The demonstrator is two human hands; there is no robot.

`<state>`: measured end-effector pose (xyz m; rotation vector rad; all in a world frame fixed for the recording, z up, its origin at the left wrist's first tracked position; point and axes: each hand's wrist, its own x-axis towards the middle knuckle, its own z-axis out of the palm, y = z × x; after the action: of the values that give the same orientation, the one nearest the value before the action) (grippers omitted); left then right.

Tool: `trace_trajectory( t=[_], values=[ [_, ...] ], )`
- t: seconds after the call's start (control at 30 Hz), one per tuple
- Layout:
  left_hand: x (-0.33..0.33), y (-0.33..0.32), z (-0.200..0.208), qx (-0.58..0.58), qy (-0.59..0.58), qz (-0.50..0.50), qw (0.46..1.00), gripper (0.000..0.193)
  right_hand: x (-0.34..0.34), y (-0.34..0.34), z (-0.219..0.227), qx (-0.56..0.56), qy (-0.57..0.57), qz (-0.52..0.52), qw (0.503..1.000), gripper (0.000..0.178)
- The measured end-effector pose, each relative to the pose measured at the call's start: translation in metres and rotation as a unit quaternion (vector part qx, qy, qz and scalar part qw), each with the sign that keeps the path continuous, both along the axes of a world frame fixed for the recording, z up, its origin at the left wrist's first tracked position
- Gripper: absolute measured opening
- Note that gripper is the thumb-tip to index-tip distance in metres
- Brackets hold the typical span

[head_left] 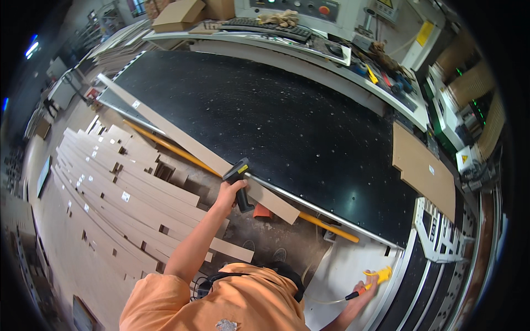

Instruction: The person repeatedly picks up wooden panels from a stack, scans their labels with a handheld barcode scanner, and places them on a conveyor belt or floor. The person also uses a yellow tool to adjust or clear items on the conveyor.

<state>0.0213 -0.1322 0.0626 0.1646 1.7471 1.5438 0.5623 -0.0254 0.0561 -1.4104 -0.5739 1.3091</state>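
1. The left hand (227,193) has its grip closed around the handle of a black handheld scanner (238,182) with a yellow mark on its head. The handle runs down out of the fist and the head sticks up above the fingers.
2. The scanner's head sits just at the near end of a long pale board strip (182,140), which lies along the front edge of the wide black bench (276,116). The hand is right beside that strip's lower end.
3. The right hand (369,287) is low at the right, well apart from the left one. Its grip is closed on a yellow air blow gun (378,276), with a thin pale hose (326,301) trailing from it toward the person's body.
4. The blow gun rests over a pale grey machine surface (342,270) just below the bench's front rail.
5. A yellow bar (182,151) runs under the bench edge, beneath the strip.
6. To the left, many pale cut boards (110,187) lie stacked in rows on the floor.
7. A brown flat panel (422,165) lies at the bench's right end.
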Motion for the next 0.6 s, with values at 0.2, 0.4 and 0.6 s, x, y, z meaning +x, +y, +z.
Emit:
trace_trajectory(
  t=[0.2,0.4,0.6],
  values=[
    [-0.008,0.021,-0.003,0.062,0.031,-0.008,0.998,0.028,-0.09,-0.044,0.04,-0.054,-0.004,0.447,0.893,0.052],
    [-0.01,0.019,-0.005,0.092,0.034,-0.011,0.995,0.027,-0.16,-0.058,0.086,-0.035,0.012,0.642,0.766,0.062],
    [-0.011,0.018,-0.018,0.141,0.032,-0.017,0.989,0.031,-0.178,-0.047,0.105,0.003,0.029,0.666,0.746,0.074]
  ],
)
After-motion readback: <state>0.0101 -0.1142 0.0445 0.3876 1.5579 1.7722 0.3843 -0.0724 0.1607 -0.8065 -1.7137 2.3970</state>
